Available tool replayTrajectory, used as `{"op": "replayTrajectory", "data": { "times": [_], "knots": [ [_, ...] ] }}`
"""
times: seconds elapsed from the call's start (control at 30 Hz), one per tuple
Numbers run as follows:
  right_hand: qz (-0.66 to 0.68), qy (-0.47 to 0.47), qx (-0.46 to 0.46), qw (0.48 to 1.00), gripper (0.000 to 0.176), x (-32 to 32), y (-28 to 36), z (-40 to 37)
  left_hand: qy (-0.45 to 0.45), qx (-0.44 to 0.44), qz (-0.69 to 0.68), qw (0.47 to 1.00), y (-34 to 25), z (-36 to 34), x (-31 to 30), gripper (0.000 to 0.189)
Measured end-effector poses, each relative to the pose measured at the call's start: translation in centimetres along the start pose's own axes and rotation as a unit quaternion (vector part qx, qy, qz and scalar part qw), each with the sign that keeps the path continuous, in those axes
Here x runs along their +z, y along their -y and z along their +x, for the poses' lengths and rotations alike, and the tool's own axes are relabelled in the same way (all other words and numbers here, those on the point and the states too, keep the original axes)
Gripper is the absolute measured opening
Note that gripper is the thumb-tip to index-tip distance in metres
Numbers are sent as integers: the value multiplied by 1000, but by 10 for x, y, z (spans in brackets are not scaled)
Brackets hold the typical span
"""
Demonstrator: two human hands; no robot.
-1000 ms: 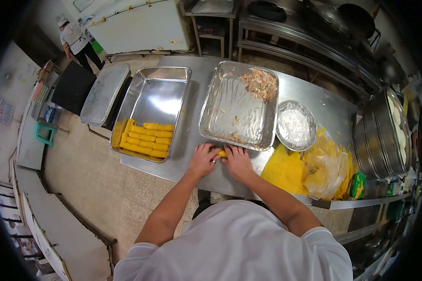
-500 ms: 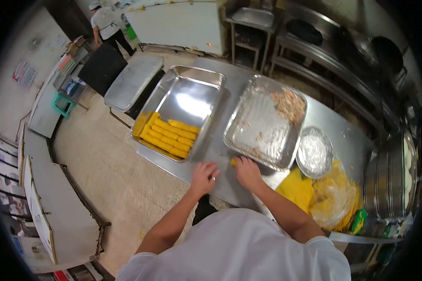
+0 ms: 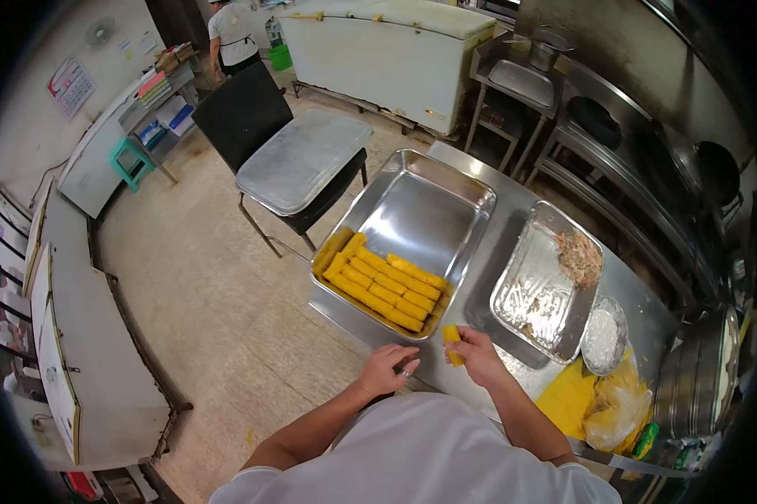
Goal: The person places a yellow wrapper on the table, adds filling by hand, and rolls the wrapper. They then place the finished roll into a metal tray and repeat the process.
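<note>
My right hand pinches a short yellow roll just off the near corner of a deep steel tray. My left hand is beside it to the left, fingers apart and slightly curled, holding nothing, a ring on one finger. Several more yellow rolls lie in rows in the near end of the steel tray. To the right stands a second metal tray with a pinkish, shredded filling at its far end.
Right of the trays are a round metal bowl of white powder, yellow wrapper sheets, a plastic bag and stacked steamers. A chair bearing a metal lid stands beyond the table. Another person is far back.
The yellow roll, earlier low by the filling tray and mostly hidden by my right hand, is now held up near the roll tray. My view has shifted left.
</note>
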State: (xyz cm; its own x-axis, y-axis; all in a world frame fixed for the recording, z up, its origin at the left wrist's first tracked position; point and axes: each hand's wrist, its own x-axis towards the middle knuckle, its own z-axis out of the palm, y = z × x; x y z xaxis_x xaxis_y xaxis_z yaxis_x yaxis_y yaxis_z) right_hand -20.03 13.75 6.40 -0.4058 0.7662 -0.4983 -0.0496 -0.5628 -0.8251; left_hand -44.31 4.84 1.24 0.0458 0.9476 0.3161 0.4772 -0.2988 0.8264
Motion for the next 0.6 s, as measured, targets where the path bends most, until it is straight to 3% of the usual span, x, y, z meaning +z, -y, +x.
{"op": "replayTrajectory", "data": {
  "times": [0.37,0.6],
  "knots": [
    [-56,-18,-103,993,24,43,89,85,2,-36,11,999,74,6,-30,19],
    [-345,-44,-160,924,43,67,114,212,-9,-61,67,996,81,16,-26,16]
  ]
}}
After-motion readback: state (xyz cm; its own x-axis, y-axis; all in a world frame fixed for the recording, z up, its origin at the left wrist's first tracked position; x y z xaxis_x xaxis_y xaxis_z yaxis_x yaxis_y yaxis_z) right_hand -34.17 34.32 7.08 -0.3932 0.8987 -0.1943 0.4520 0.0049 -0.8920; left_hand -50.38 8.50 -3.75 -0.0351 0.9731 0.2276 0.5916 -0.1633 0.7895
